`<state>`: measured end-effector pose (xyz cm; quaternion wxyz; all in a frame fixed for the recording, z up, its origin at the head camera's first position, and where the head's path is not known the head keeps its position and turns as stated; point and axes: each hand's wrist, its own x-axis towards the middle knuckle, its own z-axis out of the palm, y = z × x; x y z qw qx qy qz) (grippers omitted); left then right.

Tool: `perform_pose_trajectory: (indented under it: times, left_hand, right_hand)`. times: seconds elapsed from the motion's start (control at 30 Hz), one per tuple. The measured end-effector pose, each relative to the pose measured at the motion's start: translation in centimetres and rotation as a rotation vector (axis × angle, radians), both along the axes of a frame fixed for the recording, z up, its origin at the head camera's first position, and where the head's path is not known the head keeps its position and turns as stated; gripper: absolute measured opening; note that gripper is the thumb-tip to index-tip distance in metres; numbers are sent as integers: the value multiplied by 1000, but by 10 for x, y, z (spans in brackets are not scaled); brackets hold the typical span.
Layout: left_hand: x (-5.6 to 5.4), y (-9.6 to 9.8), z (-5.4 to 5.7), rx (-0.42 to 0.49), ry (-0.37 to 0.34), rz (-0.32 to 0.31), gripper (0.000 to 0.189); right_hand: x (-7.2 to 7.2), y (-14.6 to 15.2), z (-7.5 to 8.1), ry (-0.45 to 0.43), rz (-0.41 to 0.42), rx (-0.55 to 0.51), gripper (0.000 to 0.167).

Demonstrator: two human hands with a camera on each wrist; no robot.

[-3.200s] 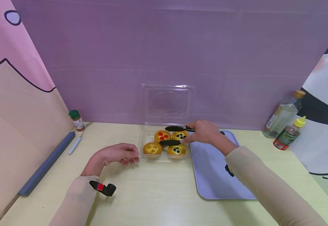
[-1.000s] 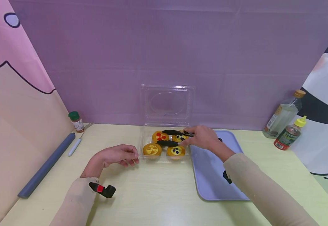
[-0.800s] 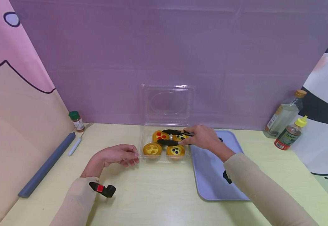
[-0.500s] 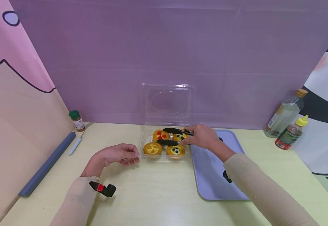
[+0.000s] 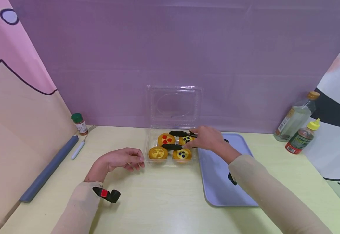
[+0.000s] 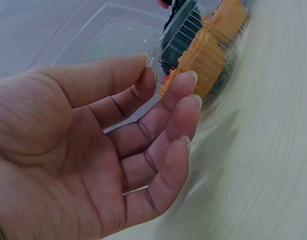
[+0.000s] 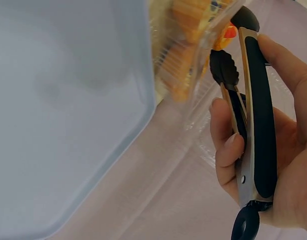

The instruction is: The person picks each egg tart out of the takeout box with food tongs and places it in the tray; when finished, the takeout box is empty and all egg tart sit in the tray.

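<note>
My right hand [image 5: 208, 138] grips a pair of black-tipped tongs [image 7: 261, 120], their two arms spread apart. In the head view the black tips lie over the back row of tarts, one behind and one in front. That row has a red-topped tart [image 5: 166, 139] and a blueberry tart [image 5: 185, 139], partly covered by the tongs and hand. In front sit a yellow-topped tart [image 5: 158, 152] and another blueberry tart [image 5: 182, 154]. All are in a clear hinged plastic container [image 5: 173, 162], lid raised. My left hand [image 6: 108, 135] pinches its left edge between thumb and index finger, other fingers loosely bent.
A lilac tray [image 5: 228, 188] lies right of the container, under the right forearm. At far right stand a glass bottle [image 5: 295, 117] and a yellow-capped bottle [image 5: 301, 139]. On the left are a green-lidded jar [image 5: 80, 125], a white-handled utensil [image 5: 78, 150] and a blue roll [image 5: 50, 169].
Over the last few seconds the tongs have shifted slightly left, and the red-topped tart sits a little further left. The right hand has just edged back and left. The left hand stays put.
</note>
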<state>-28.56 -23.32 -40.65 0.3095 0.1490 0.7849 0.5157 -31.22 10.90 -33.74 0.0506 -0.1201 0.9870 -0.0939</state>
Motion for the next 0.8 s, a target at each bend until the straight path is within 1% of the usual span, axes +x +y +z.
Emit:
perform_pose_trajectory:
  times: [0.13,0.3,0.4,0.6,0.8]
  left_hand:
    - [0,0,0,0,6,-1,20]
    - [1,1,1,0,1,0,20]
    - [2,1,1,2,-3,4,21]
    - [2,1,1,3,-2,2,22]
    - [1,1,1,6,1,-1,21]
  right_hand:
    - [-1,-5,4,-17,-6,29,86]
    - [0,-7,2,-5,4,40,78]
    - [1,-6,-2,21,20,23,74]
    - [4,2,-8,66,51,-20,73]
    - [6,11,-11,70,42,-93,74]
